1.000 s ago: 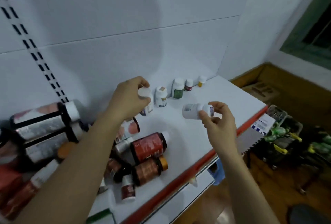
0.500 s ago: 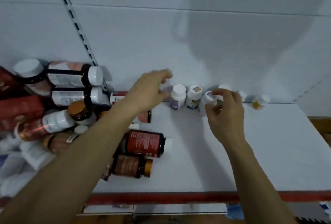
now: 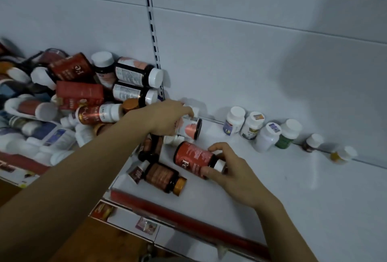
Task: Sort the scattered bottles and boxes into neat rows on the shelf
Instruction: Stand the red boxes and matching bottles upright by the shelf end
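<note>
Right hand (image 3: pixel 230 170) grips red bottle (image 3: pixel 193 159) ("Fe…" legible); left hand (image 3: pixel 167 119), pink-label bottle (image 3: pixel 190 128).

My wide-angle head camera looks forward and down at the shelf (image 3: pixel 303 194), near enough that my left hand (image 3: pixel 167 118) on the pink-labelled bottle (image 3: pixel 189 128) and my right hand (image 3: pixel 234 172) on the red bottle (image 3: pixel 192 157) fill mid-frame. It faces the back panel (image 3: pixel 240 63), tilted, so the shelf's red front edge (image 3: pixel 188 223) slants across the bottom.
</note>
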The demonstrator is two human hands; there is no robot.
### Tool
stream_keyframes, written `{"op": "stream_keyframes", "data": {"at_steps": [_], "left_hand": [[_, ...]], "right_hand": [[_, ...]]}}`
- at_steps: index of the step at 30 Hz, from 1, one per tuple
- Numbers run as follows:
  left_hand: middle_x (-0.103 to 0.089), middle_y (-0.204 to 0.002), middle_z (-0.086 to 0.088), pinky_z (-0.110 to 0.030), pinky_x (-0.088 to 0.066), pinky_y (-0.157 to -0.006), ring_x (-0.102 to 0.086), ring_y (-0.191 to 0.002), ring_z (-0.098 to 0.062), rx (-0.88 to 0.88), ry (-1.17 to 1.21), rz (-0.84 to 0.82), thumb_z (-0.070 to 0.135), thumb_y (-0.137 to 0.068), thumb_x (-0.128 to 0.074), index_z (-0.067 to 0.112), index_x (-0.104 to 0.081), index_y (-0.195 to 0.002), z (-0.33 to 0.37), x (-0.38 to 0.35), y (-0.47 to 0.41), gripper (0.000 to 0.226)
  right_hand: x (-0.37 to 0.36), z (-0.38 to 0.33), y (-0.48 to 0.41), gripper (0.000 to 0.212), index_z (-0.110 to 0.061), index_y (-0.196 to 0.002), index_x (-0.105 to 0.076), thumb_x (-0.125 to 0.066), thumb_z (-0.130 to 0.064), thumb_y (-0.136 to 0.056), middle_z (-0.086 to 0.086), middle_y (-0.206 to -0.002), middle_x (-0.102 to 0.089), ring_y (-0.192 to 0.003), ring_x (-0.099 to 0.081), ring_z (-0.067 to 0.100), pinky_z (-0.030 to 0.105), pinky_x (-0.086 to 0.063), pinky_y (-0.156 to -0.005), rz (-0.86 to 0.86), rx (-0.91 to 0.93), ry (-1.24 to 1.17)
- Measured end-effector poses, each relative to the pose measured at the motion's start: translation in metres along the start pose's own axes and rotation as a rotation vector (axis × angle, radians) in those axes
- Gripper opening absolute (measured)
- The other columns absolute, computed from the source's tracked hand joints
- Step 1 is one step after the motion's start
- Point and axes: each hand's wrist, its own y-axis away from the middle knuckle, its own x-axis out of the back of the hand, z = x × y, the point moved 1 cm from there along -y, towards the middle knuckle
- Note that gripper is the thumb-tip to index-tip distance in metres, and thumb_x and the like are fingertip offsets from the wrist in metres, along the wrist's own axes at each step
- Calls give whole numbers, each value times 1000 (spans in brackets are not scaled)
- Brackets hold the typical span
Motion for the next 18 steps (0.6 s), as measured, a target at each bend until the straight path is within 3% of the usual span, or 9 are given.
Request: {"op": "stream_keyframes", "data": {"at_steps": [2, 5, 8, 10, 13, 16, 18], "left_hand": [[-50, -137, -2, -47, -47, -101, -49, -125, -26, 7, -36, 25, 18, -87, -75, 29, -43, -145, 1, -4, -5, 67], [-48, -130, -3, -46, -51, -91, -54, -116, -26, -2, -35, 45, 28, -88, -74, 28, -44, -138, 0, -5, -9, 58], [-45, -133, -3, -45, -51, -92, -54, -116, -25, -20, 2, 20, 34, -89, -74, 27, -39, -143, -3, -5, -7, 65], [-45, -136, -1, -46, -51, -93, -55, -118, -23, -29, 42, 79, 32, -89, -75, 27, -37, -146, -4, -1, 0, 69], [-54, -130, 5, -44, -51, -94, -55, -116, -18, -76, 177, 333, 33, -79, -78, 28, -45, -143, -8, 10, 20, 72], [-59, -115, 14, -35, -52, -90, -58, -105, -9, -107, 427, 594, 41, -68, -79, 33, -53, -134, -13, 17, 54, 71], [-62, -113, 15, -25, -54, -86, -62, -104, -7, -112, 614, 775, 39, -69, -83, 33, -56, -128, -21, 13, 79, 65]], "right_hand": [[11, 3, 8, 45, -40, -119, -49, -64, -63, -83, -8, -104, -66, -81, -64, 13, 31, -57, -72, 89, -58, -108], [21, 4, 16, 34, -35, -115, -55, -70, -48, -87, -13, -103, -66, -95, -68, 20, 42, -63, -79, 221, -69, -311], [25, 3, 20, 24, -30, -114, -59, -71, -35, -94, -15, -104, -67, -98, -70, 17, 40, -64, -76, 392, -63, -444], [24, 2, 21, 32, -26, -117, -59, -70, -38, -88, -10, -107, -68, -100, -70, 18, 34, -62, -73, 501, -62, -560], [20, -3, 18, 42, -20, -122, -59, -68, -40, -86, 6, -117, -68, -101, -71, 25, 34, -61, -72, 651, -103, -761], [9, -15, 10, 20, -22, -117, -62, -62, -32, -99, 6, -109, -71, -94, -68, 28, 35, -59, -69, 734, -135, -931], [-5, -28, 2, 20, -25, -120, -62, -59, -32, -102, 5, -107, -71, -91, -68, 25, 34, -59, -69, 759, -121, -971]]}}
